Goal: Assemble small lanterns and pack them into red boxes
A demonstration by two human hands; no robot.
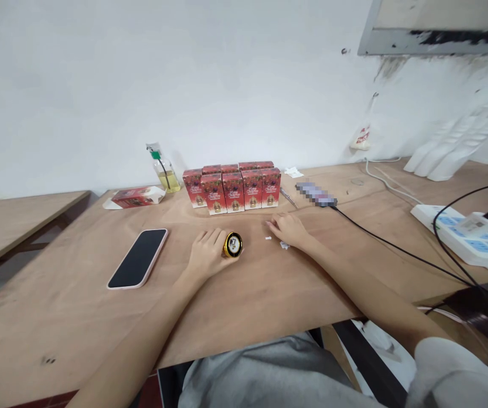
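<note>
My left hand [208, 254] is wrapped round a small gold cylinder [233, 245] that lies just above the tabletop. Its round end faces me, with a black rim and a pale inside with shiny metal bits; its exact kind is not clear. My right hand [289, 229] rests on the table with its fingers curled together, and whatever may be between the fingertips is too small to make out. Close by lie small white bits [285, 245]. Red printed boxes [233, 191] stand in rows beyond both hands. A screwdriver [288, 197] lies right of them.
To the left are a black-screened phone [139, 259], an opened red box [137, 196] on its side and a pump bottle of yellow liquid [167, 175]. On the right, another phone [315, 194] has a black cable running to a white power strip [467, 237]. White moulded pieces [448, 147] stand behind.
</note>
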